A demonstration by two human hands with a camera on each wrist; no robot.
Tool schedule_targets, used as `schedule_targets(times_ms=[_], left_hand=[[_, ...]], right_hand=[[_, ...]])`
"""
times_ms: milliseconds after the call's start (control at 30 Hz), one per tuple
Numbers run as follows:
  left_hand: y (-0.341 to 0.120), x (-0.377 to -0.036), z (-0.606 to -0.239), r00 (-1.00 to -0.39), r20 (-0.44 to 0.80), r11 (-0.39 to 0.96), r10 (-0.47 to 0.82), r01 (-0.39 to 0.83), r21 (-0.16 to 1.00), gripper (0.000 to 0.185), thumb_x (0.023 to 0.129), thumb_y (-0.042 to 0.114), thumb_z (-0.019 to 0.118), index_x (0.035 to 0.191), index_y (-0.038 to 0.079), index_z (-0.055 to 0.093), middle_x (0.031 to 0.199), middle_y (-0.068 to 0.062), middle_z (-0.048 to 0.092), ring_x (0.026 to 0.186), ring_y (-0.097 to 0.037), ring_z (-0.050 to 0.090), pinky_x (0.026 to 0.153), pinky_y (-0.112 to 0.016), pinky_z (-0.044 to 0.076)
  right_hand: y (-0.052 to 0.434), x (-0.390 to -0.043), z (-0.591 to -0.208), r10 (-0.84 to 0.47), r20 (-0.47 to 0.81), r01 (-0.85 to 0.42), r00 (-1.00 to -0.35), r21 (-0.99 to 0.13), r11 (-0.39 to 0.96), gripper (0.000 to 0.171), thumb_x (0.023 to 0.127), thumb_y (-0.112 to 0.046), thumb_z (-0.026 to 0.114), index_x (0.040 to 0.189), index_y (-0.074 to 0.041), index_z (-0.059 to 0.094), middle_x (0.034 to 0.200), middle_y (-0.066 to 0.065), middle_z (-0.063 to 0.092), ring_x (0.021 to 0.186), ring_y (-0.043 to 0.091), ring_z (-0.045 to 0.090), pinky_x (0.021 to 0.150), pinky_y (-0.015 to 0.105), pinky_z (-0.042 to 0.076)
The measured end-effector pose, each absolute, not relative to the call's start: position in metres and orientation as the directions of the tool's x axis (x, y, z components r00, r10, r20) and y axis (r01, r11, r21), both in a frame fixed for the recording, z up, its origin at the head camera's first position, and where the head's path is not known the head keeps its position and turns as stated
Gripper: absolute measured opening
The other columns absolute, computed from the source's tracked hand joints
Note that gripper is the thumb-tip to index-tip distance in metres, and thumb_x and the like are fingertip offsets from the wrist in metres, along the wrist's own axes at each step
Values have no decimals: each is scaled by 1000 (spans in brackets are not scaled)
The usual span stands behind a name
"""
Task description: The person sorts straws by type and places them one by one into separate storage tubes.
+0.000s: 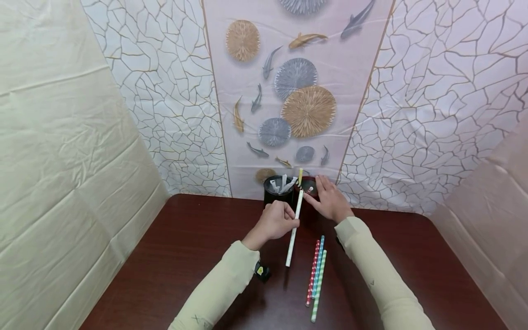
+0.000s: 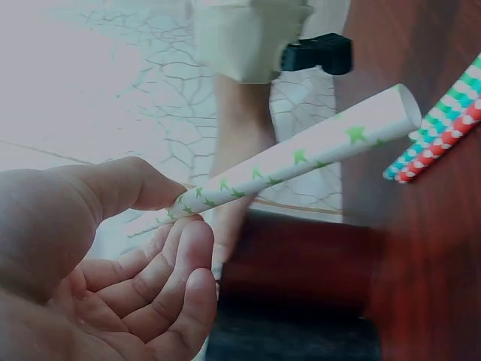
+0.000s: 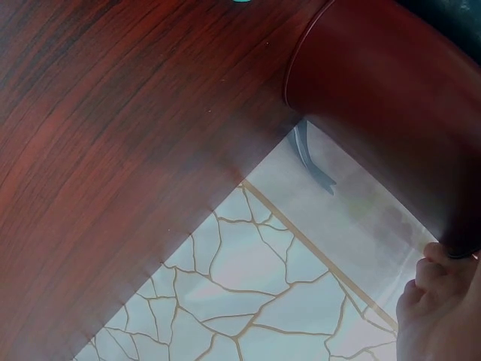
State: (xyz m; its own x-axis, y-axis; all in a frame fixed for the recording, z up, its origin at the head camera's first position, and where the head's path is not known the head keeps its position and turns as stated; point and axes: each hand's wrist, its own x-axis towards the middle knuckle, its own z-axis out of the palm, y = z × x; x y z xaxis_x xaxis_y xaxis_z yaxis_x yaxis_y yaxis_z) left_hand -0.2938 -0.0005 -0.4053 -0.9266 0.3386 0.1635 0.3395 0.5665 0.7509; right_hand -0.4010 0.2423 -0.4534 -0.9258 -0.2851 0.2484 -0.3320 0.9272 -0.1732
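Between thumb and fingertips, my left hand [image 1: 277,221] pinches a paper straw [image 1: 292,243]. In the left wrist view, the straw [image 2: 304,154] is white with green stars, its open end tilted towards the camera. Its far end reaches the rim of a dark red cup [image 3: 391,98] in the head view. My right hand [image 1: 330,200] holds this cup by its rim, thumb in front and fingers along the right side. A yellow-patterned straw [image 1: 300,176] sticks up at the cup's left rim, and a red-and-white straw [image 1: 310,189] shows inside.
A black cup [image 1: 272,198] with white paper-wrapped pieces [image 1: 283,184] stands beside the red one. Red [image 1: 312,275], blue [image 1: 318,266] and green [image 1: 318,293] patterned straws lie together on the dark wooden table [image 1: 173,275]. A patterned cloth backdrop [image 1: 272,160] rises behind the cups.
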Motion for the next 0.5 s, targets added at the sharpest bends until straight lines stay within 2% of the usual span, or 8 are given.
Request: schedule_targets(times_ms=[300,500], left_hand=[[-1,-302,-365,-901,262,597,347,427,679,11,94,21,78,87,12,76,79,2,77,68,-5,64,67,-22,53],[1,-311,-334,-880,353,628,317,474,617,11,91,22,78,86,13,76,79,2,78,71,-7,67,72,-22,54]], right_hand=[[242,-400,-453,-279,246,-328,-928,-183,927,100,106,-69,41,166,6,16,174,29,19,163,45,17,132,58,21],[242,-400,-452,-279,247,-329,-928,-187,926,98,106,-68,41,166,6,17,173,29,20,163,45,18,132,58,22]])
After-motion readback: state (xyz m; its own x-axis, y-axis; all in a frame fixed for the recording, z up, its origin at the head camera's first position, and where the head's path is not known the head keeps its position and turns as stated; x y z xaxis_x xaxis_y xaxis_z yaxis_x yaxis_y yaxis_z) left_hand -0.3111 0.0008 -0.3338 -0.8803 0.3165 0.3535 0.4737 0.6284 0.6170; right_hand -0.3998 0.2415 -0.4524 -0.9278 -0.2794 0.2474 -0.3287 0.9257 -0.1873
